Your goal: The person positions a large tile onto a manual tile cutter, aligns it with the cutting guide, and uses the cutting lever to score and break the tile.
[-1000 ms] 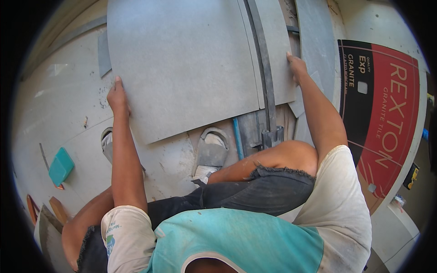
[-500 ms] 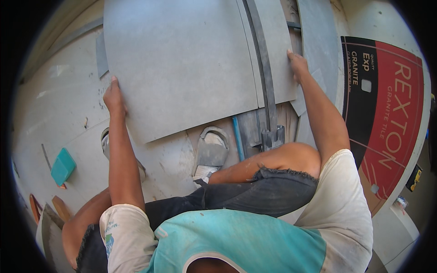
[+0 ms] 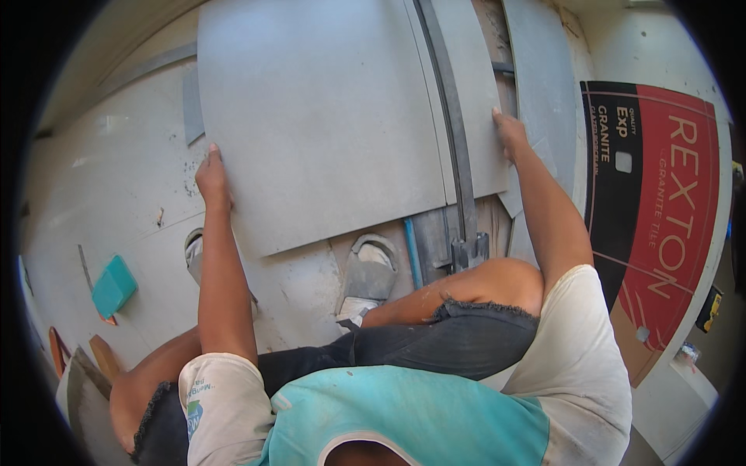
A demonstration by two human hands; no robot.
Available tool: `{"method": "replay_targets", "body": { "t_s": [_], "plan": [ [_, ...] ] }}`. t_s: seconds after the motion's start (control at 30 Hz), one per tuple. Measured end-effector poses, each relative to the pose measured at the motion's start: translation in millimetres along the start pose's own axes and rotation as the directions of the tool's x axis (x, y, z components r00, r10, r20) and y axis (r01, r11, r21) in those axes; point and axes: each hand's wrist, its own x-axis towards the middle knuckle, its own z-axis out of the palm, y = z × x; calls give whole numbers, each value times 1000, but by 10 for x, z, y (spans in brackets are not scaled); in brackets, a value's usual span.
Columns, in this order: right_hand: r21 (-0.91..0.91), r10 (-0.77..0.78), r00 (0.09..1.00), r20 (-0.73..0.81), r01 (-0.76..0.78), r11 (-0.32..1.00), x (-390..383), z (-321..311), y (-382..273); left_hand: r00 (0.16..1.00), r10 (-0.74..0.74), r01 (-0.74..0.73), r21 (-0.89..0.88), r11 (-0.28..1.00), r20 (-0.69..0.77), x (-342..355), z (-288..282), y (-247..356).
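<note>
A large light grey tile (image 3: 318, 116) lies in front of me beneath a long dark metal rail (image 3: 448, 116), which runs over its right part to a metal block (image 3: 468, 252) near my right knee. A thin dark line runs along the tile just left of the rail. My left hand (image 3: 214, 177) grips the tile's left edge, thumb on top, fingers partly hidden underneath. My right hand (image 3: 510, 133) holds the right edge, its fingers closed round it. Under and beside the tile are other grey pieces (image 3: 542, 93) and a blue bar (image 3: 412, 252).
A red and black cardboard sheet (image 3: 664, 210) lies at the right. At the left on the pale floor (image 3: 109, 179) are a teal plastic piece (image 3: 113, 286), a thin rod and wooden pieces (image 3: 103, 355). My sandalled foot (image 3: 365, 279) is just below the tile's near edge.
The whole view has shifted, so tile, hands and floor sit a little lower in the picture than half a second ago. Both hands keep the same hold on the tile's edges.
</note>
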Motion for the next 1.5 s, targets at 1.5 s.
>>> {"method": "replay_targets", "body": {
  "t_s": [1.5],
  "plan": [
    [-19, 515, 842, -160, -524, 851, -4518, -1156, 1854, 808, 577, -578, -349, 738, -119, -588, 1405, 1838]
  ]
}}
